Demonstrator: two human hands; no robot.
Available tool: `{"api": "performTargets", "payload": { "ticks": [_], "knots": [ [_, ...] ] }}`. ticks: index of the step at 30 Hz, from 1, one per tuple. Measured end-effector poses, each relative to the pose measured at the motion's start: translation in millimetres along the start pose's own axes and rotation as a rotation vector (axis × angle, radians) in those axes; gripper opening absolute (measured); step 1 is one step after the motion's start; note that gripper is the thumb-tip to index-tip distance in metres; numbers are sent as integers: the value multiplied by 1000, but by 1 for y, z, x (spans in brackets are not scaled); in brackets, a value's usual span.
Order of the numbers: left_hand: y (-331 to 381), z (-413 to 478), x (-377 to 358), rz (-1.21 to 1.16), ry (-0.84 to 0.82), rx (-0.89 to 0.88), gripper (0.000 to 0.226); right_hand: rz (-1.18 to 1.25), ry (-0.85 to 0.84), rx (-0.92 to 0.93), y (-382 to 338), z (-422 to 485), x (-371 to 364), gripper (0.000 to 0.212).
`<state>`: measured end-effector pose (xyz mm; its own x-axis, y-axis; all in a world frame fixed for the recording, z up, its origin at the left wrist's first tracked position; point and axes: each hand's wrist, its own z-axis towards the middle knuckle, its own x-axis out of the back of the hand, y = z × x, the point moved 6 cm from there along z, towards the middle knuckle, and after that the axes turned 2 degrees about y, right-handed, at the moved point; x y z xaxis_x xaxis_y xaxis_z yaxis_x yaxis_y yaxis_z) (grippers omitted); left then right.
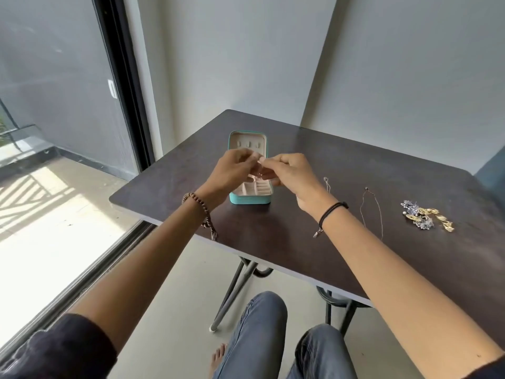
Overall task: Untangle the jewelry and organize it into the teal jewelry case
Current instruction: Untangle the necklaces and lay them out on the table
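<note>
The teal jewelry case (250, 199) lies open on the dark table, its lid (247, 140) flat behind the pink compartmented tray. Above the case, my left hand (232, 170) and my right hand (289, 173) meet fingertip to fingertip, both pinching a thin chain (259, 172) that hangs between them with a small pendant. On the table to the right lie a short silver chain (326, 183), a longer thin necklace (372, 212), and a tangled pile of gold and silver-blue jewelry (426, 218).
The dark table (287, 242) stands on black metal legs, against a grey wall. A glass sliding door is to the left. My knees in jeans are below the table's near edge.
</note>
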<state>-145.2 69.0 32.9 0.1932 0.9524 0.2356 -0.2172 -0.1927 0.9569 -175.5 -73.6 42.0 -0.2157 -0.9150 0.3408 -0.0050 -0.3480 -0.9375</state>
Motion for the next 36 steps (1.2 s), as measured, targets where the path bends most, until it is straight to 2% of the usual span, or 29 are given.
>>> {"api": "performTargets", "payload": {
  "ticks": [5,10,13,17,20,23,29,36],
  "knots": [
    [16,-9,-21,-175,-147,55,35,140,-7,-19,-3,-11,30,16],
    [19,-14,-43,-120,-297,42,44,224,15,-67,3,-22,56,23],
    [25,-18,-54,-130,-363,34,39,237,17,-60,2,-30,70,22],
    [30,-21,-65,-196,-416,112,28,237,-8,-33,1,-40,82,29],
    [31,-21,-68,-229,-397,160,15,238,-8,-15,2,-45,90,31],
    [34,-20,-67,-249,-356,172,19,218,13,-21,6,-50,101,31],
    [56,-19,-67,-178,-322,87,28,184,-25,-25,12,-59,114,20],
    [73,-19,-83,-126,-287,47,11,320,-8,-29,12,-63,122,20]
  ]
}}
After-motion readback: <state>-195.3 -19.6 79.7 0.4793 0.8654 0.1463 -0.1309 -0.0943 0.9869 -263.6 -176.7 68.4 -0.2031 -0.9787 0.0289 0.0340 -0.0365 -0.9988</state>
